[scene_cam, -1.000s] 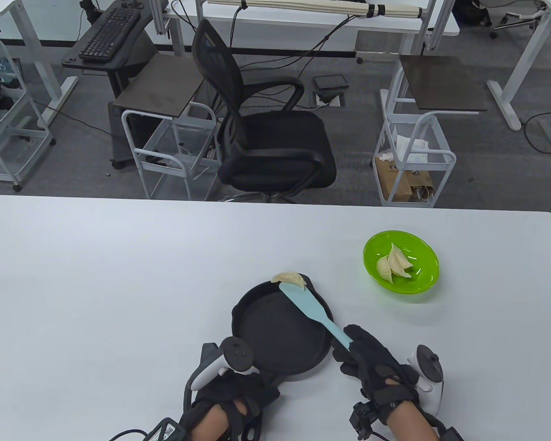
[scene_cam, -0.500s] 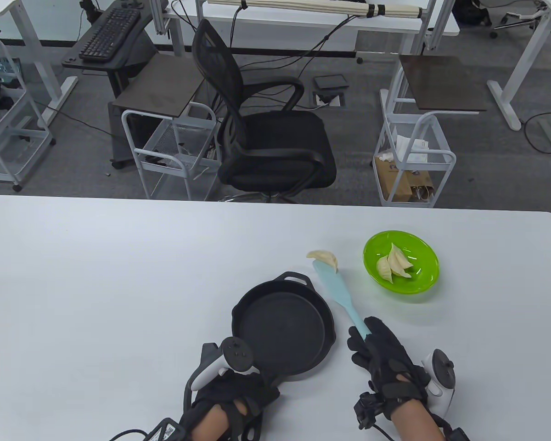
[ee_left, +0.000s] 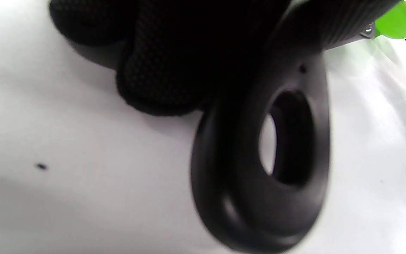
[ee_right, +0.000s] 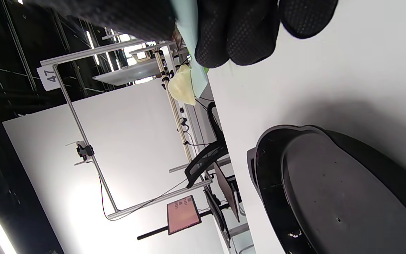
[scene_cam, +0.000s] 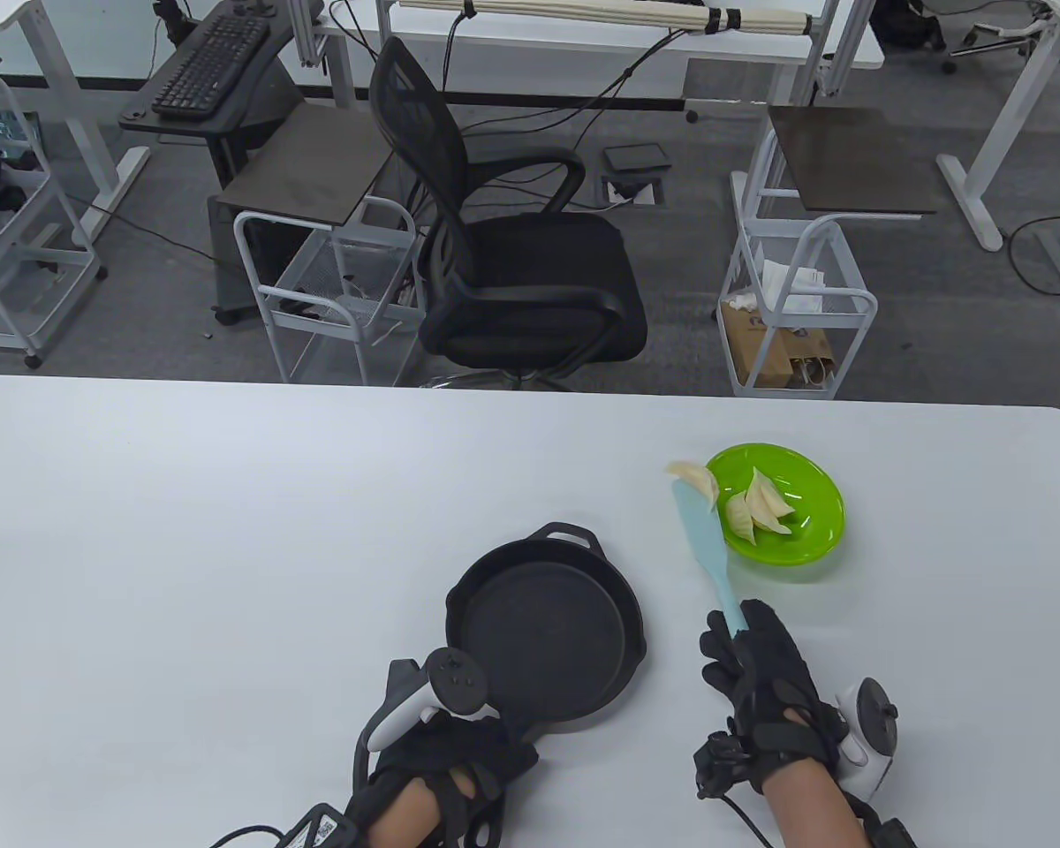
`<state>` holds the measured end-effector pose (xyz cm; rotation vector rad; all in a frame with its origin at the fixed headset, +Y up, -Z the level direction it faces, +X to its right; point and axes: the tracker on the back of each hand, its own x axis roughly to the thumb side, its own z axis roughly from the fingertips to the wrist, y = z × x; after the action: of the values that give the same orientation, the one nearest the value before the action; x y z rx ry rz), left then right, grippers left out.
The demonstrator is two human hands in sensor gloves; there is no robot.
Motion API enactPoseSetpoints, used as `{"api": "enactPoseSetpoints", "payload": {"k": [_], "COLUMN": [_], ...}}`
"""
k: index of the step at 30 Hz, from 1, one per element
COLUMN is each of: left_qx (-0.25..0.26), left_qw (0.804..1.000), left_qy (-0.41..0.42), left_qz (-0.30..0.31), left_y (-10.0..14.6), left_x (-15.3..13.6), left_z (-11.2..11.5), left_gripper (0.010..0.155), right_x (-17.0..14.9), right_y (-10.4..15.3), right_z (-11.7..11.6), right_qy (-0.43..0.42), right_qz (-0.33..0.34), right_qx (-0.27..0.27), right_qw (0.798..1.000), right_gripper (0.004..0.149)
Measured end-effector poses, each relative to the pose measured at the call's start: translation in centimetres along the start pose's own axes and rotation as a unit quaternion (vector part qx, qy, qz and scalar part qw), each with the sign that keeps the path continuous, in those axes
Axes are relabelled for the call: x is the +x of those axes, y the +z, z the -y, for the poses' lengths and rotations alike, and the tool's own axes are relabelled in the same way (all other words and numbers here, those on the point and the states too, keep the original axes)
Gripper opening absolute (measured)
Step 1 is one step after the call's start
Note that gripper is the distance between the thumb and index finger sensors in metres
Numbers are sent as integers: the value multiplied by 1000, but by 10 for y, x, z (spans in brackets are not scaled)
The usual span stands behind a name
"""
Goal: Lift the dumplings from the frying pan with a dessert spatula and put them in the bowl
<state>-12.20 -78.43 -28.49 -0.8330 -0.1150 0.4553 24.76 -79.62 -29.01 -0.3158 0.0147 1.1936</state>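
Right hand (scene_cam: 764, 680) grips spatula (scene_cam: 705, 543), dumpling (scene_cam: 696, 480) over bowl (scene_cam: 813, 539) rim; left hand (scene_cam: 446, 760) grips pan (scene_cam: 543, 632) handle.

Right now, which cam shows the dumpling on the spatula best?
Table view: the carried dumpling sits on the tip of the blue spatula, at the green bowl's left rim. Right wrist view shows it small, side-on, against the background. Left wrist view doesn't show it.

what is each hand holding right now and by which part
The right hand grips the spatula by the end of its handle, with a dumpling on the blade at the bowl's rim. The left hand holds the frying pan by its handle.
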Motion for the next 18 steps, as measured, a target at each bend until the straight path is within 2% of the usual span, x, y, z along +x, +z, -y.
{"api": "enactPoseSetpoints", "payload": {"k": [18], "left_qx": [0], "left_qw": [1000], "left_qy": [0], "left_qz": [0], "left_y": [0], "left_x": [0], "left_z": [0], "left_gripper": [65], "right_x": [2], "right_y": [-8], "right_z": [18], "right_qy": [-27], "right_qz": [15], "right_qx": [-47], "right_qw": [998], "right_gripper": [62]}}
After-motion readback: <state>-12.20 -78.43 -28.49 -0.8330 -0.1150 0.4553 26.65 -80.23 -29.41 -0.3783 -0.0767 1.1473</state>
